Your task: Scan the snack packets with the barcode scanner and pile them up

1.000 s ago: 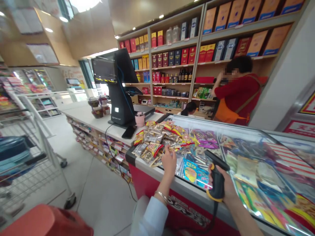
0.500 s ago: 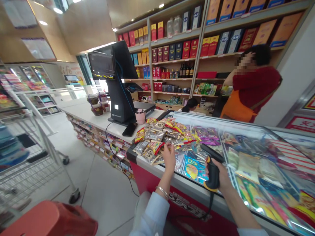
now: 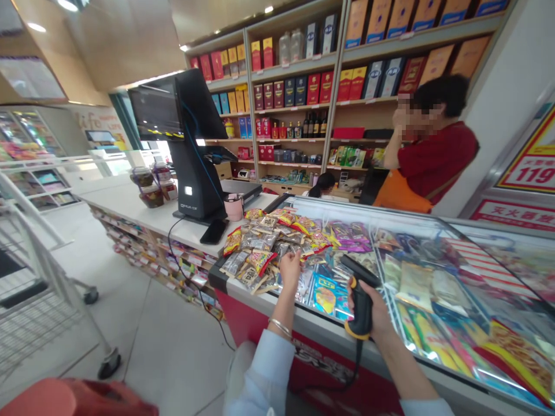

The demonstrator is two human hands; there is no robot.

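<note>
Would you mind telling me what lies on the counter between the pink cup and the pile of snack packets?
In the head view, nothing lies between the pink cup and the snack packets: only bare white counter.

Bright ceiling lights, sharp centre, warped edges.

I am in a shop, at the checkout. In the upper middle of the frame tall shelves carry boxed goods and bottles. A till screen stands on the counter at centre left. A shopping trolley is at lower left.
</note>
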